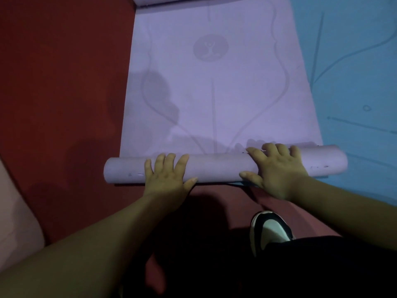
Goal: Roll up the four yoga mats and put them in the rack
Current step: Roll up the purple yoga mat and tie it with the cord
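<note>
A purple yoga mat (214,82) lies on the floor ahead of me, printed with a round emblem and curved lines. Its near end is wound into a roll (219,166) lying crosswise. My left hand (167,175) presses flat on the roll left of centre, fingers spread over its top. My right hand (277,168) presses on the roll's right part, fingers reaching over the far side. A blue mat (354,82) lies flat along the purple mat's right side. At the top edge another purple mat end (171,0) curls up.
Red floor (64,82) stretches to the left and under me. A pale surface (15,211) shows at the left edge. My black-and-white shoe (270,229) and dark trouser leg sit just behind the roll at lower right.
</note>
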Available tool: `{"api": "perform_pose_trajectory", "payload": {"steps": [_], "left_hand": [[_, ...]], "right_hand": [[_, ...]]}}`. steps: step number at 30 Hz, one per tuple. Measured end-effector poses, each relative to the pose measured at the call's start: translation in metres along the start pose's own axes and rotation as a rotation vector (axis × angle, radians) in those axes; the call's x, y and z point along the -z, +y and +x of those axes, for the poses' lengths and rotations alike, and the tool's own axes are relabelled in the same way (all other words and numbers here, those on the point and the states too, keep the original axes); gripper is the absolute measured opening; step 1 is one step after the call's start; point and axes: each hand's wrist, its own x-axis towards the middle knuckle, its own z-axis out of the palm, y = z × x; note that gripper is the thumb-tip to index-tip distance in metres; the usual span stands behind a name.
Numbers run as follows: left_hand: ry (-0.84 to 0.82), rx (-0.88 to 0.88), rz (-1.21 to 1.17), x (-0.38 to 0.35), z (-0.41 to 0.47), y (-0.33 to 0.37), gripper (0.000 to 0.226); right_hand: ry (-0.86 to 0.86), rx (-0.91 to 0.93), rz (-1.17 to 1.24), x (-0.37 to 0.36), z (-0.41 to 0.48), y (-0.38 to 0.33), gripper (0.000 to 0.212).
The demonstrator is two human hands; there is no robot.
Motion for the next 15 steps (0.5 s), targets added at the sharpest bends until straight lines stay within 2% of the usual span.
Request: {"api": "perform_pose_trajectory", "payload": {"steps": [2,6,10,15], "left_hand": [[-0.016,-0.006,0.002,0.003,0.006,-0.003,0.088],[-0.05,-0.018,-0.012,0.011,0.012,-0.005,0.072],[-0.045,-0.021,-0.047,0.017,0.014,-0.005,0.074],[0.019,-0.047,-0.035,0.006,0.005,-0.009,0.088]], "right_hand": [[0.067,0.031,-0.004,-0.006,-0.005,-0.001,0.083],[0.073,0.048,-0.017,-0.009,-0.004,-0.003,0.08],[-0.065,0.056,-0.021,0.013,0.01,0.006,0.088],[-0.159,0.092,-0.022,0.023,0.023,0.012,0.083]]}}
